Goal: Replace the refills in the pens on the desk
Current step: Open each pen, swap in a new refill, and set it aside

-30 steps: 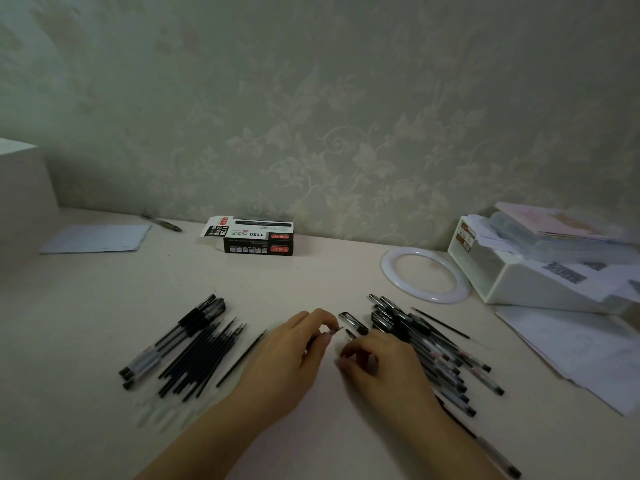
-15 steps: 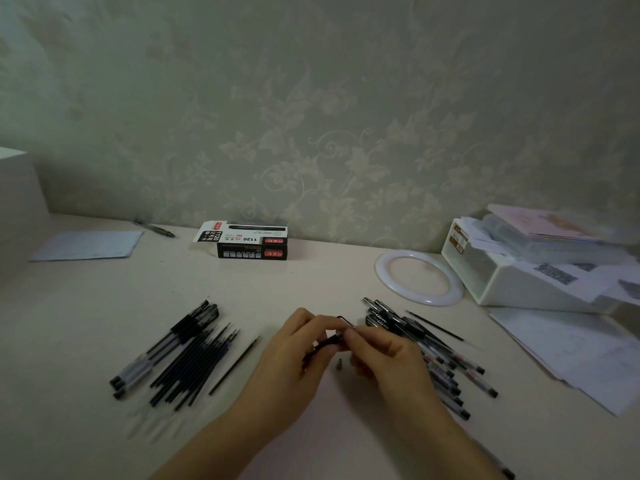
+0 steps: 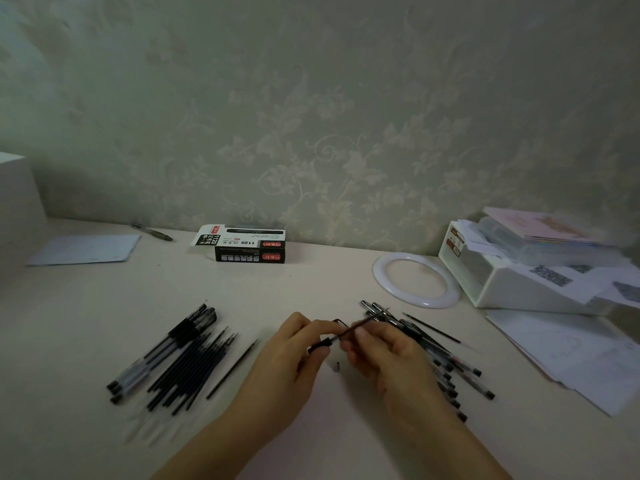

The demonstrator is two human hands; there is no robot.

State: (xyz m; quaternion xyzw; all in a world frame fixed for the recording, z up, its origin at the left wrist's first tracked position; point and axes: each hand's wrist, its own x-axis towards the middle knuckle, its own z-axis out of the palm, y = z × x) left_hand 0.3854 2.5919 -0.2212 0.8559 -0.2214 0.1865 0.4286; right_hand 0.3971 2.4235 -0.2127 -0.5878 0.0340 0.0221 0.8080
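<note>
My left hand (image 3: 287, 358) grips a black pen barrel (image 3: 318, 345) above the desk (image 3: 311, 282). My right hand (image 3: 388, 355) pinches a thin dark refill (image 3: 363, 323) that slants up to the right out of the barrel. A small pen tip piece (image 3: 336, 367) lies on the desk below the hands. Left of my hands lie a few pens (image 3: 166, 348) and several loose dark refills (image 3: 194, 368), with one refill (image 3: 232, 369) apart. A pile of several pens (image 3: 436, 355) lies to the right, partly behind my right hand.
A black and white refill box (image 3: 249, 245) stands by the wall. A white ring (image 3: 415, 280), a white tray with papers (image 3: 512, 282) and loose sheets (image 3: 568, 351) fill the right. A blue paper (image 3: 86, 249), one pen (image 3: 152, 232) and a white block (image 3: 17, 202) are at the left.
My hands came together over the desk and lifted the pen barrel. The right hand has drawn the refill out up to the right. The small tip piece now lies on the desk.
</note>
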